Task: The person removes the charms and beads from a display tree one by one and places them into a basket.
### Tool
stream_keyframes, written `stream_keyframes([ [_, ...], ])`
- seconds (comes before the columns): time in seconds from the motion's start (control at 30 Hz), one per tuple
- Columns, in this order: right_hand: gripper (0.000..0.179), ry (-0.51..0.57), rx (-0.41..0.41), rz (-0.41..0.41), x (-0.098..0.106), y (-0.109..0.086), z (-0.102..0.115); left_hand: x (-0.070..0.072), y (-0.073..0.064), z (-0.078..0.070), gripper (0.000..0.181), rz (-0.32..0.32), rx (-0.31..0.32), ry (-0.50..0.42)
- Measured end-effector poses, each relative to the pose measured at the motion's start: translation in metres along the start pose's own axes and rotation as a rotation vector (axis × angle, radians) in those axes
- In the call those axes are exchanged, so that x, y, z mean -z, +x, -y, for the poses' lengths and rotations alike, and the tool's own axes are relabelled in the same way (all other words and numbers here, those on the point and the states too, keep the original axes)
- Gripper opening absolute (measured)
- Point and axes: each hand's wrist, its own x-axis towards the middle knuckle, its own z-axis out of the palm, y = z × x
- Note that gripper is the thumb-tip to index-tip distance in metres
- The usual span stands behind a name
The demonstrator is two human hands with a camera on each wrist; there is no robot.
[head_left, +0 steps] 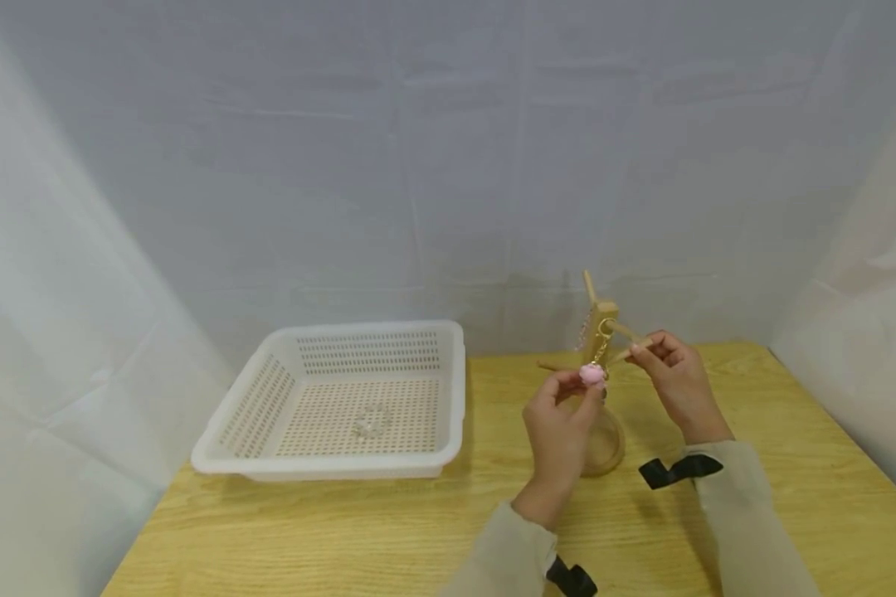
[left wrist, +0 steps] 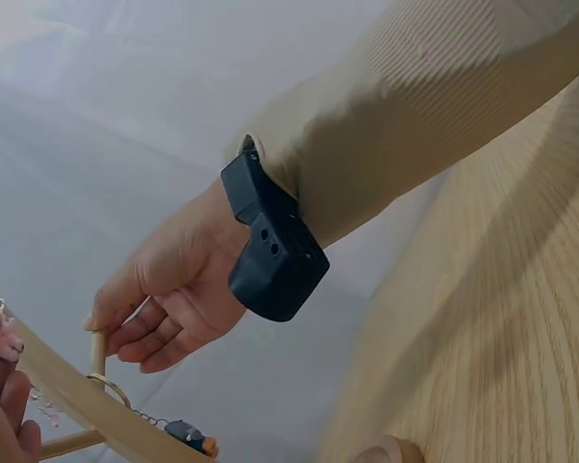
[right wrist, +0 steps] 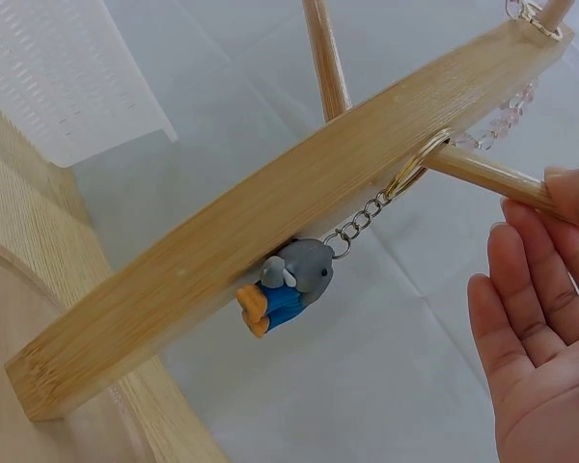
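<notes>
A wooden stand with pegs [right wrist: 270, 241] stands upright on the table. From an upper peg a keychain with a pink charm [head_left: 592, 375] hangs by its gold ring and chain. My left hand [head_left: 557, 427] pinches that charm between thumb and fingers; the left wrist view shows only its fingertips. The tip of a lower peg [right wrist: 492, 179] is pinched by my right hand [head_left: 679, 385], whose other fingers curl loosely below. On this peg hangs a keychain with a grey, blue and orange figure [right wrist: 294, 280]. A pink beaded strand [head_left: 582, 332] hangs behind the post.
A white plastic basket [head_left: 454, 448] stands to the left of the stand, with a clear beaded bracelet [head_left: 373, 421] lying in it. The wooden table [head_left: 306, 531] runs underneath. A pale sheet [head_left: 448, 166] closes off the back and sides.
</notes>
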Motion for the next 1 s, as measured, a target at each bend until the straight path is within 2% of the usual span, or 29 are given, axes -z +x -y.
stream_keyframes([
  [0.1, 0.009, 0.01, 0.001, 0.001, 0.0, 0.0, 0.0, 0.003, 0.001, -0.001, 0.012, 0.013, -0.002, 0.016],
  [0.33, 0.008, -0.045, -0.003, 0.0, 0.0, -0.001, 0.0, 0.0, 0.003, 0.03, 0.014, 0.033, -0.047, 0.023],
  [0.83, 0.011, -0.104, -0.009, -0.009, 0.001, -0.001, 0.001, 0.007, 0.006, 0.014, 0.018, 0.083, -0.026, -0.032],
  [1.0, 0.013, -0.095, 0.0, -0.01, 0.001, -0.001, 0.001, 0.009, 0.007, 0.01, 0.019, 0.092, -0.059, -0.038],
])
